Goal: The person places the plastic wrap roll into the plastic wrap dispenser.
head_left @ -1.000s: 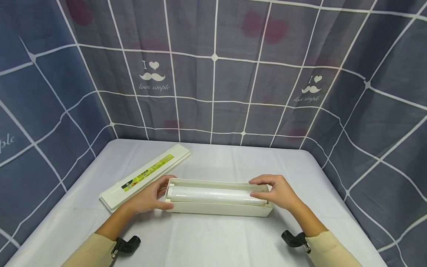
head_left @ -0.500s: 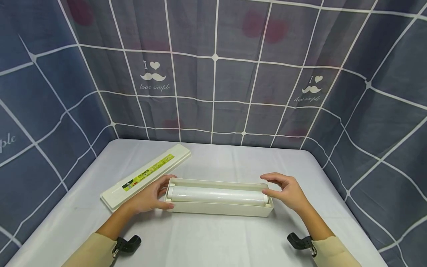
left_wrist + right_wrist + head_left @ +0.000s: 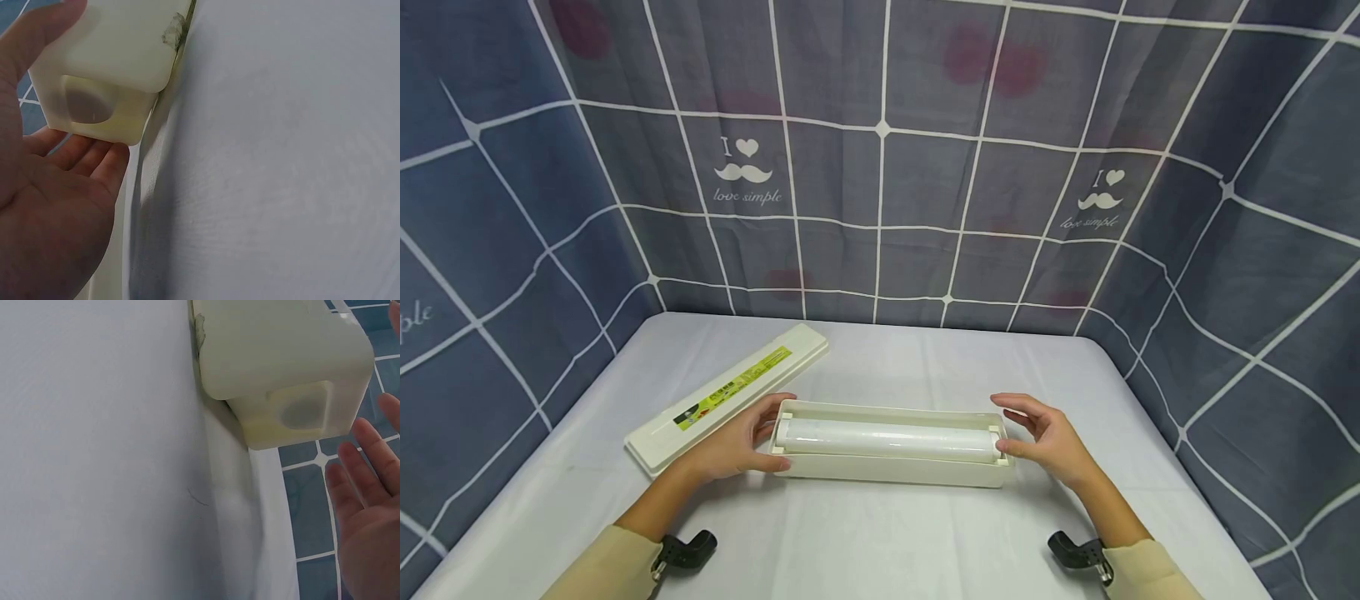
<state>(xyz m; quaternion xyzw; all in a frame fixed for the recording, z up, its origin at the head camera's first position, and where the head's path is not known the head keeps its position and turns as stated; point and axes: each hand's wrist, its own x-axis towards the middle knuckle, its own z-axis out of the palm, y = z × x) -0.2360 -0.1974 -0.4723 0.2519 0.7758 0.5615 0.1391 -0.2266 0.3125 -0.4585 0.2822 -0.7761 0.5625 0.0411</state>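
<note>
At far left a dark, white-gridded curtain (image 3: 490,350) hangs beside the white cloth (image 3: 880,542), and it runs on behind it and down the right side. Next comes the long pale lid (image 3: 715,408), lying slantwise with its green label (image 3: 732,388) up; its near edge is partly screened by the left hand (image 3: 730,443), below which show a beige sleeve and a black wrist mount (image 3: 688,551). That hand grips the left end of the cream box (image 3: 895,469), thumb on the front wall and fingers at the end. The box sits on the cloth in front of the lid, open side up, and its walls surround a white roll (image 3: 887,438) lying lengthwise inside. A ragged greyish patch (image 3: 174,31) marks the box's front lower edge. At the box's right end the right hand (image 3: 1048,439) is loose, fingers spread and holding nothing; its thumb overlaps the corner, though whether it touches I cannot tell. A thin dark hair-like strand (image 3: 197,499) lies on the cloth nearby.
</note>
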